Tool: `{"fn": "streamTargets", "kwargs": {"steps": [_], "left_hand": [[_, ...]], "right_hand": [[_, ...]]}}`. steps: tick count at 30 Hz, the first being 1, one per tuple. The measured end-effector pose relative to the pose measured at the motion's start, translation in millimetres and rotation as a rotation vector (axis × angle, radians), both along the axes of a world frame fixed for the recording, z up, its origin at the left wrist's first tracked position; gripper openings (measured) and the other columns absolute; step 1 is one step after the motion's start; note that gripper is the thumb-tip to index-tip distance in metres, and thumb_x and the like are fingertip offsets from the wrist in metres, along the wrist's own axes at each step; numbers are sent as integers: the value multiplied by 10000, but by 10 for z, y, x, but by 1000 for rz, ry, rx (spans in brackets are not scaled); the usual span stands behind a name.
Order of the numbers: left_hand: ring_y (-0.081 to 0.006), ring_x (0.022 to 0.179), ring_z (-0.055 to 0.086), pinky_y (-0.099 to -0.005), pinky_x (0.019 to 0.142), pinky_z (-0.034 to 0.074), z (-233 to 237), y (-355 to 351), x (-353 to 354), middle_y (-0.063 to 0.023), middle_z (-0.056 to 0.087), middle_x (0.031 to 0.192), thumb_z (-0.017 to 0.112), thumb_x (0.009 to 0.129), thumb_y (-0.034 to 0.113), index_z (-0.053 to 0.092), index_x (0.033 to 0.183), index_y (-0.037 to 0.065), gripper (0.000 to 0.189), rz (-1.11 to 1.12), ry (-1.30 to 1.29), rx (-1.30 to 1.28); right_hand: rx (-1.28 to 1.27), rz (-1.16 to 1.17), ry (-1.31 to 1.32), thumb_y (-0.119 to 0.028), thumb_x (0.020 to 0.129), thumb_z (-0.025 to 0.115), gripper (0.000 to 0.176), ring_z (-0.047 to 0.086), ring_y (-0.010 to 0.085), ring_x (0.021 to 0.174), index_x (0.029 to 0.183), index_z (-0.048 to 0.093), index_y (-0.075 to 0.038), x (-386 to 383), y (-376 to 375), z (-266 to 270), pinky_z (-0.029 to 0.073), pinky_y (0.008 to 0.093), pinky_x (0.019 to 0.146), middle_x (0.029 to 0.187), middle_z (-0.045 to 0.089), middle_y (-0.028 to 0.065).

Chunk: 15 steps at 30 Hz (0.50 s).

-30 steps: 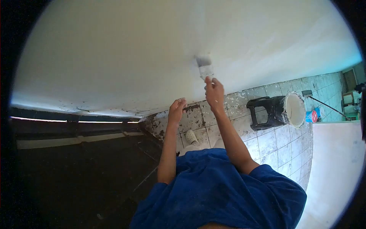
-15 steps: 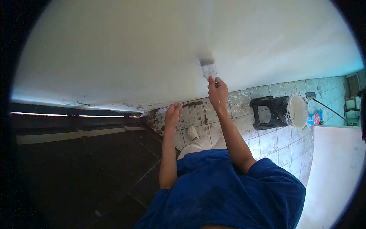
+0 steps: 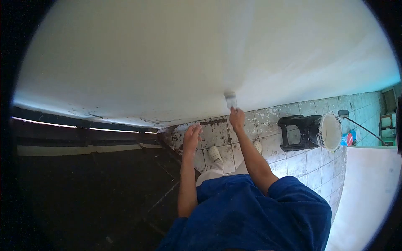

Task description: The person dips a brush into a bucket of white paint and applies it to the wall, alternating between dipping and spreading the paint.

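Clock: read from your right hand, with 12 at the top of the view.
Brush: one flat paintbrush with a pale, paint-smeared body (image 3: 230, 100), between 11 and 12 o'clock, tip apparently against the wall, low down; slightly blurred.
Right hand: yours (image 3: 237, 119), fingers closed round the brush handle, which they mostly hide.
Left hand: yours (image 3: 192, 136), at 8 o'clock, fingers loosely curled, nothing seen in it; apart from the brush.
Wall: broad, smooth, off-white painted surface (image 3: 125, 54), filling the view from 9 through 12 to 2 o'clock; a paler streak rises from the brush towards 12 o'clock; dark chips along the foot at 9 o'clock.
Step in hand: by judgement, you are brushing a pale coat in an upright band, at its low end.
Next stroke: would call for bristles kept flat and light pressure near the floor edge, then a lift and reset beside the streak; reload if the brush drags.
Bucket: round, pale-mouthed, with a paint-crusted rim (image 3: 321, 130), just past 3 o'clock; fill level cannot be told.
Stool: black plastic, open-legged (image 3: 302, 121), at 3 o'clock, seemingly bearing the bucket.
Can: small, blue and red (image 3: 349, 139), just beyond the bucket.
Floor: grey-white square tiles, paint-spattered (image 3: 301, 159), at 4 o'clock.
Shoes: two, cream, perforated (image 3: 214, 153), at 7 and 5 o'clock.
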State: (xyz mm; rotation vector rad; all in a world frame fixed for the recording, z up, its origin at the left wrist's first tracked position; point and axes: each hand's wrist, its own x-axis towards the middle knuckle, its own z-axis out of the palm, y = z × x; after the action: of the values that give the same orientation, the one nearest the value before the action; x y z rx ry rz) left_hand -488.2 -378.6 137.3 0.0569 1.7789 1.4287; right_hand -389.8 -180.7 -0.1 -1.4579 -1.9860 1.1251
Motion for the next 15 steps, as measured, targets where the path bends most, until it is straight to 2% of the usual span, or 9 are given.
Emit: {"fn": "streamTargets", "kwargs": {"steps": [4, 6, 8, 9, 11, 12, 13, 14, 15], "left_hand": [[-131, 991, 564, -273, 748, 419, 7, 26, -41, -25, 604, 1097, 584, 877, 335, 561, 1125, 56, 374, 10, -15, 31], [-132, 993, 562, -276, 757, 421, -28, 59, -14, -28, 604, 1096, 589, 872, 342, 563, 1124, 59, 380, 18, -27, 35], [-135, 997, 561, -282, 766, 423, -84, 58, 9, -32, 604, 1097, 596, 866, 352, 562, 1130, 61, 395, 22, -42, 24], [-135, 995, 561, -282, 762, 425, -128, 50, 20, -34, 604, 1095, 595, 867, 354, 563, 1130, 59, 396, 20, -49, 14], [-136, 992, 561, -282, 755, 429, -241, 4, 50, -39, 604, 1093, 592, 869, 358, 566, 1129, 57, 399, 13, -51, -3], [-153, 1027, 556, -299, 783, 433, -275, -39, 45, -45, 596, 1123, 580, 876, 368, 560, 1149, 62, 411, -4, -48, -38], [-169, 1063, 551, -315, 811, 437, -294, -95, 40, -50, 588, 1153, 568, 883, 379, 554, 1170, 66, 424, -21, -44, -73], [-185, 1099, 545, -332, 839, 441, -288, -121, 19, -56, 579, 1183, 556, 890, 389, 548, 1190, 71, 437, -42, -42, -110], [-163, 1055, 551, -310, 800, 439, -266, -148, 7, -46, 591, 1142, 560, 891, 368, 557, 1170, 69, 409, -7, -37, -99]], "right_hand": [[-47, -58, 346, -335, 908, 534, 417, 502, 192, 510, 760, 562, 53, -48, -141, 1776, 405, 354, 512, 575, 552, 129], [-35, -65, 396, -318, 918, 534, 402, 457, 147, 495, 745, 539, 45, -59, -222, 1937, 383, 333, 490, 547, 515, 100], [57, -90, 351, -299, 925, 530, 382, 436, 130, 499, 750, 528, 41, -163, -258, 1776, 369, 329, 484, 538, 494, 85], [88, -103, 293, -305, 914, 530, 414, 463, 209, 502, 716, 524, 58, -273, -187, 1328, 383, 359, 510, 562, 525, 134], [222, -138, 67, -297, 892, 532, 429, 477, 332, 526, 676, 523, 74, -373, -110, 57, 394, 405, 545, 605, 554, 205], [173, -31, -77, -288, 892, 516, 378, 519, 371, 670, 750, 553, 59, -292, -146, -409, 395, 461, 617, 721, 561, 248], [124, 75, -221, -280, 891, 500, 342, 561, 410, 815, 823, 583, 45, -198, -171, -677, 396, 517, 688, 837, 568, 290], [97, 73, -215, -278, 889, 503, 339, 562, 411, 791, 816, 587, 42, -178, -144, -716, 396, 512, 672, 812, 571, 284], [66, 69, -215, -276, 887, 506, 337, 563, 412, 766, 810, 591, 40, -130, -152, -746, 396, 507, 656, 788, 575, 277]]}}
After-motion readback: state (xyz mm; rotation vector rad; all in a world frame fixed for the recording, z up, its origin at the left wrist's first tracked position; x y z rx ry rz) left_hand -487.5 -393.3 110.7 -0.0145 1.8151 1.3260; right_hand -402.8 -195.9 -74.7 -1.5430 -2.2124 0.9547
